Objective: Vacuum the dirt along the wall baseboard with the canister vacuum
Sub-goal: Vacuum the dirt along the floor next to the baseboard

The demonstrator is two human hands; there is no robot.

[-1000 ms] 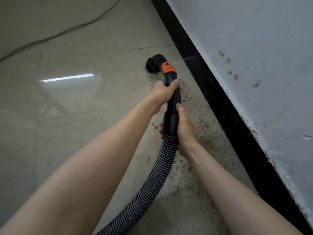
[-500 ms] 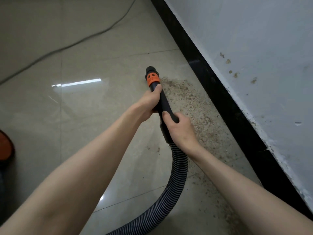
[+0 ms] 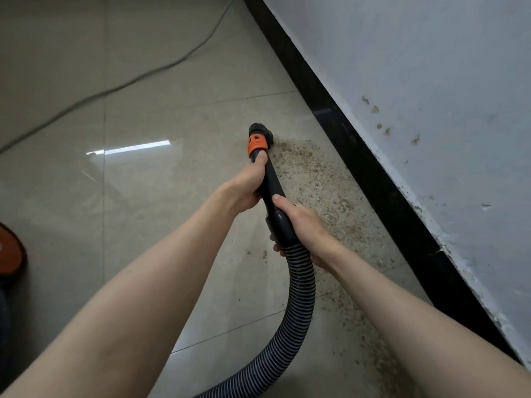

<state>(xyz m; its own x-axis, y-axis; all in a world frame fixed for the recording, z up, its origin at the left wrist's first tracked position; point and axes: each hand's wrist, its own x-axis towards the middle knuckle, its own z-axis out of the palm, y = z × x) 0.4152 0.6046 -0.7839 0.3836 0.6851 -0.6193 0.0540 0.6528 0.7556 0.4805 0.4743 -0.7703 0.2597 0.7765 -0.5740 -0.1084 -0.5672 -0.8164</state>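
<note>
A: State the floor finish.

B: Glossy beige floor tiles (image 3: 149, 214) with thin grout lines; a bright strip of light reflection (image 3: 129, 147) lies left of the wall.

A: And the wall?

B: The wall (image 3: 416, 81) is pale grey-white, with chipped, stained paint. A thin grey cable (image 3: 120, 86) crosses the tiles, well apart from the wall.

Compared with a second ago, the nozzle (image 3: 260, 134) now sits at the far edge of the dirt (image 3: 321, 191) instead of beyond it, more of that dirt lies uncovered beside the baseboard (image 3: 373, 173), and the orange canister (image 3: 10, 251) shows at the left edge.
</note>
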